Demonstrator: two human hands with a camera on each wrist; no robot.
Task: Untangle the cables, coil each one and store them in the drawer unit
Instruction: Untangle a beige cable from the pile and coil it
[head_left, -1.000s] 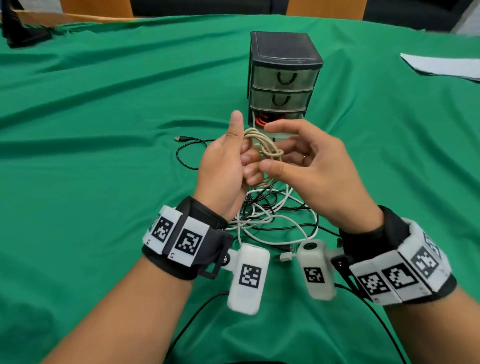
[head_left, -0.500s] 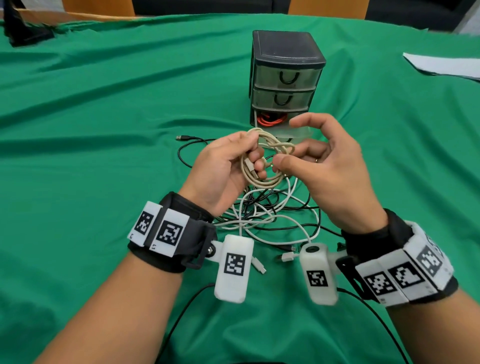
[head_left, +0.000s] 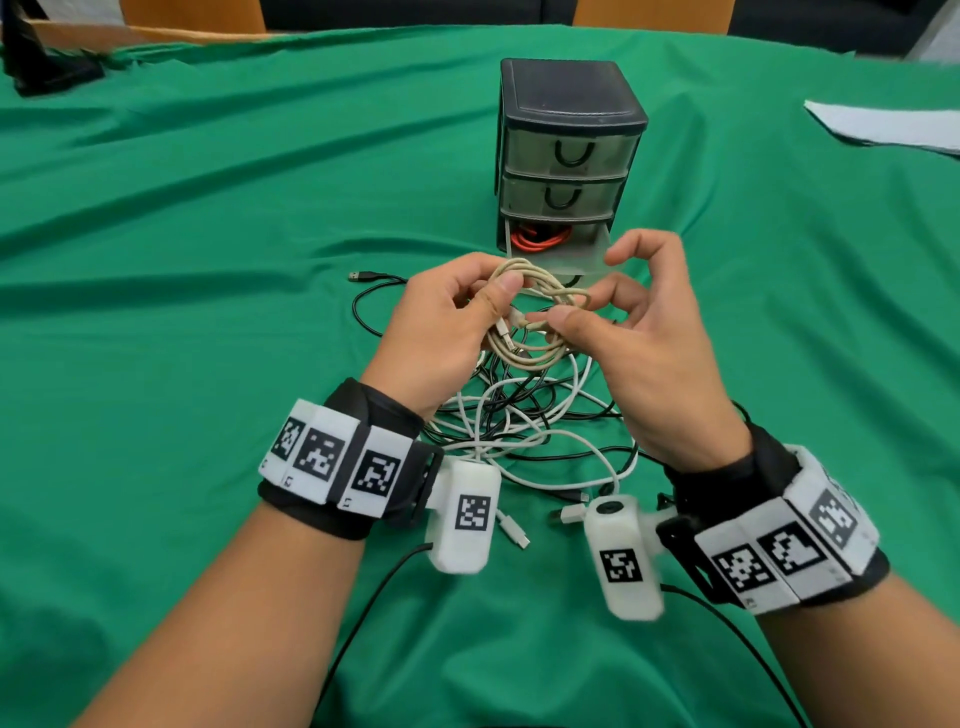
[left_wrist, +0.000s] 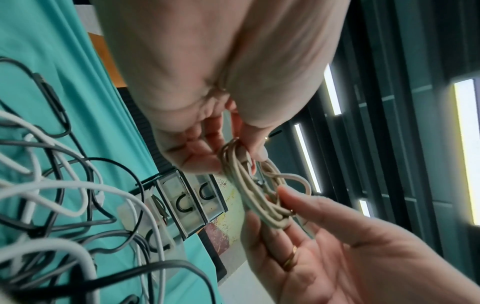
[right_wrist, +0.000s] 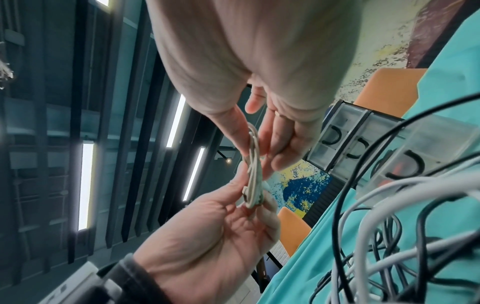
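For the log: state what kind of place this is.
Probably an office or meeting room: a table under a green cloth, orange chair backs behind it, long ceiling lights between dark slats.

Both forearms raised over the table, left hand (head_left: 441, 332) pinched the coiled cable (head_left: 535, 312) with thumb and fingers, right hand (head_left: 649, 338) pinched its opposite side, remaining fingers spread

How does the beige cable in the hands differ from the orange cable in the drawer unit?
The beige cable is held in the air, pinched by the left hand and right hand; the orange cable lies in the open bottom drawer. Beige is not yet stored; orange already is. Both are coiled.
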